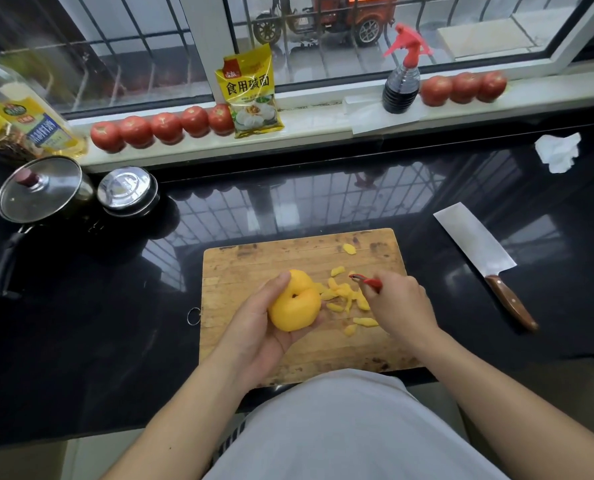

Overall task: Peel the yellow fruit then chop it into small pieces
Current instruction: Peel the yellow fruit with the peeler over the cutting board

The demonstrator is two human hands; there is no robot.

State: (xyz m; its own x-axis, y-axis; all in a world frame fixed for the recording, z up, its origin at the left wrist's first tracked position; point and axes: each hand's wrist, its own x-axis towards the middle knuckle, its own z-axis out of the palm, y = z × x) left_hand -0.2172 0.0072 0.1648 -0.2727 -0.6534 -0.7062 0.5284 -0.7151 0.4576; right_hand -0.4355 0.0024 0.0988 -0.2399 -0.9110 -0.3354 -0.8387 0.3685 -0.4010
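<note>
Over board [240, 268], left hand [254, 327] cups fruit [293, 306] (peeled).

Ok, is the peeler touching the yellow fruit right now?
Apart. The head view shows the red peeler gripped in the right hand, off to the right of the yellow fruit, with peel scraps and bare cutting board between them.

The cutting board [254, 265] lies near on the counter [80, 323], the cleaver [482, 258] to its right, the pot [42, 192] far left, tomatoes [165, 128] on the far sill [323, 123].
</note>
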